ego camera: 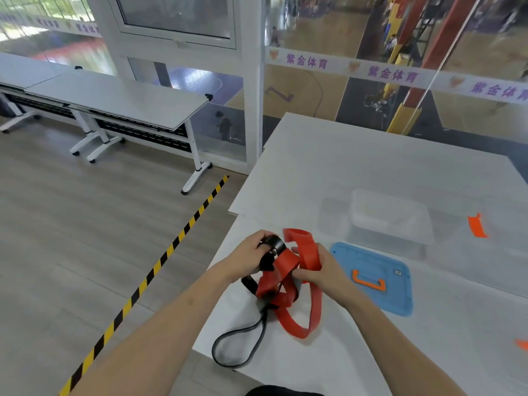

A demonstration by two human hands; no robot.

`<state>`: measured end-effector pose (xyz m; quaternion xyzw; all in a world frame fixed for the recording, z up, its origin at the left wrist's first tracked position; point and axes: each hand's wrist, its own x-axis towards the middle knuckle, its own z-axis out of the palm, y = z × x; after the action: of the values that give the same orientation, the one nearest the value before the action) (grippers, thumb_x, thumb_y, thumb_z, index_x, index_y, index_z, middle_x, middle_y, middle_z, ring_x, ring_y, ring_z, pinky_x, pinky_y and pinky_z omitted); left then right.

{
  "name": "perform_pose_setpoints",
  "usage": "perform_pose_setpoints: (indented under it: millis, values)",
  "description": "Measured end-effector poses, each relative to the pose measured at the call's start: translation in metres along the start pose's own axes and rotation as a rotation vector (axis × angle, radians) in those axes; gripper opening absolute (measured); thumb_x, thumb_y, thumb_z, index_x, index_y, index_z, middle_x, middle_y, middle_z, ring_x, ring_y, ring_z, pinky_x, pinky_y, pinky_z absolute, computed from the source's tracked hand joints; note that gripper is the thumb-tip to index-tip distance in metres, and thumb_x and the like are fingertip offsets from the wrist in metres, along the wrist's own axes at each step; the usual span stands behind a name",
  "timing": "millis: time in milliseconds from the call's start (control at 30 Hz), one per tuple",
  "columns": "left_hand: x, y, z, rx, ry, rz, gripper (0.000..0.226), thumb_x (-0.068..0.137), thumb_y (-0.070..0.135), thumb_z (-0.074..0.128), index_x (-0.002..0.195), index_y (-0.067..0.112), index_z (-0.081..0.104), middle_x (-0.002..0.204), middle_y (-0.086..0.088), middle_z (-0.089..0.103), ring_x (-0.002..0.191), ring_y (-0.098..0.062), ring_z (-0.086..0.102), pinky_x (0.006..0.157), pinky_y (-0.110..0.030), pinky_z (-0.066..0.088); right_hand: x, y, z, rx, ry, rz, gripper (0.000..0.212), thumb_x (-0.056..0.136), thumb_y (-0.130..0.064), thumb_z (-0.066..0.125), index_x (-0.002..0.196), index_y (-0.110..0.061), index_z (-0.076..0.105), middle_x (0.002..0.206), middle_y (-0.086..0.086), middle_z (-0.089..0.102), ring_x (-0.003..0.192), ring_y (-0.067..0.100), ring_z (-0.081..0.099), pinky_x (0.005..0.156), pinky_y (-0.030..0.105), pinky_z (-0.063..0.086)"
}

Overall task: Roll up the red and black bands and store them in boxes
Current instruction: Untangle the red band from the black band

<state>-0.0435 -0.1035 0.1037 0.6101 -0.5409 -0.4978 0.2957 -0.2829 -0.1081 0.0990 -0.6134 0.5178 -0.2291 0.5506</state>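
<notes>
Above the near left corner of the white table (357, 167) I hold a tangle of two bands. My left hand (248, 258) grips a partly rolled coil of the black band (274, 244); its loose loop (237, 350) hangs down over the table edge. My right hand (317, 270) is closed on the red band (303, 312), which twists through the black one and droops in a loop onto the table. A clear plastic box (388, 221) stands open behind my hands, its blue lid (374, 278) with an orange handle flat beside it.
A second clear box with an orange latch (476, 225) sits at the right. Another orange piece (522, 344) shows at the right edge. Left of the table is wood floor with a yellow-black tape line (160, 264) and folding tables (114, 95).
</notes>
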Motion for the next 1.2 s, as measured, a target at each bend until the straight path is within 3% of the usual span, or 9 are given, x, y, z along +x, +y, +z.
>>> perform_pose_setpoints:
  millis: [100, 233, 433, 600, 733, 800, 900, 1033, 1200]
  values:
    - [0.004, 0.008, 0.0, 0.06, 0.032, 0.045, 0.029, 0.11, 0.012, 0.043, 0.129, 0.016, 0.064, 0.124, -0.006, 0.069, 0.114, -0.023, 0.066, 0.092, -0.029, 0.057, 0.0, -0.002, 0.009, -0.03, -0.005, -0.008, 0.047, 0.081, -0.015, 0.088, 0.118, -0.028, 0.06, 0.106, -0.006, 0.074, 0.092, -0.003, 0.071, 0.077, 0.013, 0.053]
    - [0.007, 0.005, -0.009, 0.061, 0.017, -0.004, 0.028, 0.11, 0.012, 0.046, 0.131, 0.014, 0.065, 0.117, -0.003, 0.07, 0.104, -0.021, 0.07, 0.094, -0.033, 0.057, -0.004, 0.0, 0.009, -0.025, 0.066, -0.05, 0.038, 0.083, -0.022, 0.087, 0.112, -0.029, 0.063, 0.101, -0.006, 0.075, 0.093, 0.004, 0.072, 0.077, 0.016, 0.054]
    - [0.01, -0.028, -0.039, -0.221, 0.33, -0.191, 0.027, 0.113, 0.016, 0.04, 0.13, 0.008, 0.059, 0.089, -0.006, 0.057, 0.093, -0.027, 0.057, 0.082, -0.042, 0.054, -0.013, 0.014, -0.013, 0.069, 0.072, 0.003, 0.045, 0.083, -0.025, 0.089, 0.12, -0.029, 0.065, 0.108, -0.005, 0.077, 0.1, 0.01, 0.076, 0.081, 0.025, 0.058]
    - [-0.005, -0.047, -0.032, -0.258, 0.236, -0.277, 0.018, 0.112, 0.014, 0.042, 0.127, 0.013, 0.052, 0.108, -0.009, 0.061, 0.108, -0.029, 0.066, 0.086, -0.044, 0.059, -0.02, 0.015, -0.017, 0.102, 0.028, 0.042, 0.043, 0.083, -0.028, 0.088, 0.122, -0.024, 0.068, 0.108, -0.003, 0.081, 0.101, 0.014, 0.078, 0.084, 0.029, 0.061]
    - [-0.012, -0.065, -0.016, -0.219, 0.227, -0.324, 0.018, 0.11, 0.014, 0.046, 0.128, 0.017, 0.046, 0.116, -0.009, 0.063, 0.107, -0.029, 0.067, 0.098, -0.056, 0.056, -0.026, 0.0, -0.019, 0.125, 0.082, 0.024, 0.022, 0.088, -0.021, 0.084, 0.107, -0.019, 0.074, 0.091, -0.008, 0.082, 0.085, 0.006, 0.078, 0.071, 0.017, 0.057]
    - [-0.016, -0.079, -0.011, -0.042, 0.18, -0.323, 0.026, 0.105, 0.012, 0.048, 0.13, 0.021, 0.044, 0.111, -0.013, 0.065, 0.102, -0.032, 0.068, 0.086, -0.053, 0.058, -0.03, -0.007, -0.024, 0.138, 0.106, -0.002, 0.015, 0.089, -0.017, 0.082, 0.103, -0.018, 0.075, 0.087, -0.008, 0.082, 0.08, 0.004, 0.077, 0.068, 0.015, 0.056]
    - [-0.025, -0.096, 0.001, 0.162, 0.07, -0.343, 0.036, 0.097, 0.006, 0.049, 0.13, 0.02, 0.044, 0.097, -0.008, 0.061, 0.086, -0.028, 0.061, 0.063, -0.036, 0.047, -0.034, -0.014, -0.029, 0.136, 0.123, -0.028, 0.019, 0.09, -0.018, 0.082, 0.108, -0.019, 0.075, 0.095, -0.004, 0.083, 0.086, 0.007, 0.079, 0.07, 0.017, 0.058]
    - [-0.033, -0.119, 0.019, 0.383, -0.057, -0.38, 0.028, 0.094, 0.004, 0.051, 0.119, 0.017, 0.05, 0.106, -0.011, 0.063, 0.105, -0.035, 0.064, 0.081, -0.037, 0.051, -0.035, -0.005, -0.029, 0.017, 0.104, 0.017, 0.02, 0.087, -0.027, 0.085, 0.105, -0.023, 0.076, 0.095, -0.006, 0.083, 0.087, 0.008, 0.079, 0.074, 0.02, 0.06]
    - [-0.034, -0.14, 0.039, 0.469, -0.136, -0.413, 0.057, 0.098, 0.023, 0.062, 0.148, 0.011, 0.038, 0.133, -0.018, 0.065, 0.122, -0.035, 0.063, 0.096, -0.037, 0.051, -0.039, 0.031, -0.015, -0.207, 0.061, 0.143, 0.028, 0.08, -0.034, 0.089, 0.101, -0.028, 0.072, 0.083, -0.009, 0.077, 0.075, -0.001, 0.074, 0.066, 0.014, 0.053]
